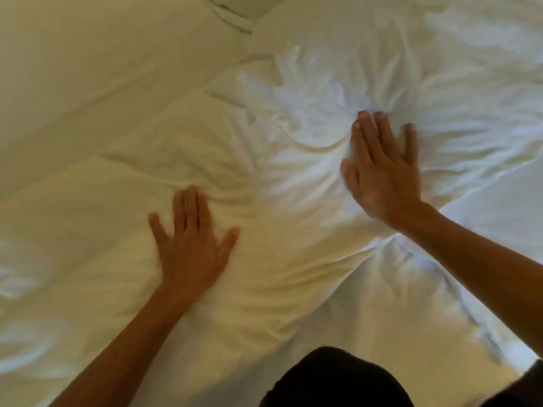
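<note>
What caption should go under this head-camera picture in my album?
Flat on a wrinkled white duvet, the left hand and right hand press down.

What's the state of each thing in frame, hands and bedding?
left hand: open, fingers straight, flat on the duvet.
right hand: open, flat, pressing into the duvet.
duvet: spread out, wrinkled, creases radiating from the right hand.
fabric fold: bunched at the top edge.

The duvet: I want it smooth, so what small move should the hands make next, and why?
Probably sweep the right hand outward, away from the left hand: both lie flat on the duvet, and creases radiate thickest around the right one.
</note>
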Demonstrator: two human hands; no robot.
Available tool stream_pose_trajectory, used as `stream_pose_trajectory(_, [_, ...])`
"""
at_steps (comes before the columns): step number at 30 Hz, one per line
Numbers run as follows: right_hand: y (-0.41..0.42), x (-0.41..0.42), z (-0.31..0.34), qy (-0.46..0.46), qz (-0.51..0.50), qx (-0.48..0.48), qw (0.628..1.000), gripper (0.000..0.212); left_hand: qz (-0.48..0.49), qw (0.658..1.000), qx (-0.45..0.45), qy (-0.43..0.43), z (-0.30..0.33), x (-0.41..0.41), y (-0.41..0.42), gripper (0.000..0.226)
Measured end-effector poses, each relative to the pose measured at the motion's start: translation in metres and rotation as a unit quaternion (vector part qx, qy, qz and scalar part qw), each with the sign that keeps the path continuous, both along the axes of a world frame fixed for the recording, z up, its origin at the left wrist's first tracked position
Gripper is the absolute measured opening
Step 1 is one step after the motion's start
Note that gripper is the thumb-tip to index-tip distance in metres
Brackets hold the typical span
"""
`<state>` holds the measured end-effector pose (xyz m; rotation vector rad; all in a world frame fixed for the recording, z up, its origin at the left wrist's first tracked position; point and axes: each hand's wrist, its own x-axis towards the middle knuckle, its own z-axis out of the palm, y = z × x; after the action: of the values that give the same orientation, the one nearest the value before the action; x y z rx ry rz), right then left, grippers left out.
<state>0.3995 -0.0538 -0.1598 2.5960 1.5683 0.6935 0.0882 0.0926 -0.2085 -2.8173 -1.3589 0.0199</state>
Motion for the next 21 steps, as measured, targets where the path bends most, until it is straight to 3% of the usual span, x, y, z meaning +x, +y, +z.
stream_pose_trajectory(3, [0.084, -0.038, 0.011, 0.004, 0.085, 0.017, 0.996, 0.060, 0.062, 0.996, 0.007, -0.063, 0.018, 0.044, 0.046, 0.083])
stream_pose_trajectory(5, [0.127, -0.050, 0.011, -0.023, 0.193, -0.041, 0.980, 0.058, -0.004, 0.998, 0.014, -0.057, 0.019, 0.061, 0.060, 0.078])
stream_pose_trajectory(7, [0.148, -0.027, 0.013, -0.059, 0.228, -0.128, 0.963, 0.058, -0.070, 0.997, 0.024, -0.009, 0.005, 0.036, 0.084, 0.079])
stream_pose_trajectory(9, [0.149, 0.025, 0.029, -0.067, 0.149, -0.132, 0.978, 0.061, -0.001, 0.999, 0.043, 0.016, -0.009, -0.018, 0.124, 0.085])
stream_pose_trajectory(12, [0.147, 0.086, 0.072, 0.005, -0.075, -0.093, 0.993, 0.075, 0.231, 0.973, -0.009, 0.026, 0.004, -0.079, 0.171, 0.085])
stream_pose_trajectory(14, [0.167, 0.077, 0.083, 0.015, -0.105, -0.080, 0.991, 0.078, 0.308, 0.949, -0.072, -0.019, 0.021, -0.055, 0.176, 0.075])
stream_pose_trajectory(16, [0.198, 0.023, 0.076, 0.024, 0.005, -0.087, 0.996, 0.077, 0.275, 0.952, -0.089, -0.098, 0.033, 0.010, 0.157, 0.068])
stream_pose_trajectory(19, [0.212, -0.022, 0.047, -0.006, 0.181, -0.153, 0.972, 0.070, 0.116, 0.980, -0.063, -0.149, 0.018, 0.093, 0.110, 0.069])
stream_pose_trajectory(21, [0.190, 0.015, 0.048, 0.002, 0.123, -0.195, 0.973, 0.074, 0.054, 0.990, -0.068, -0.107, -0.005, 0.089, 0.096, 0.078])
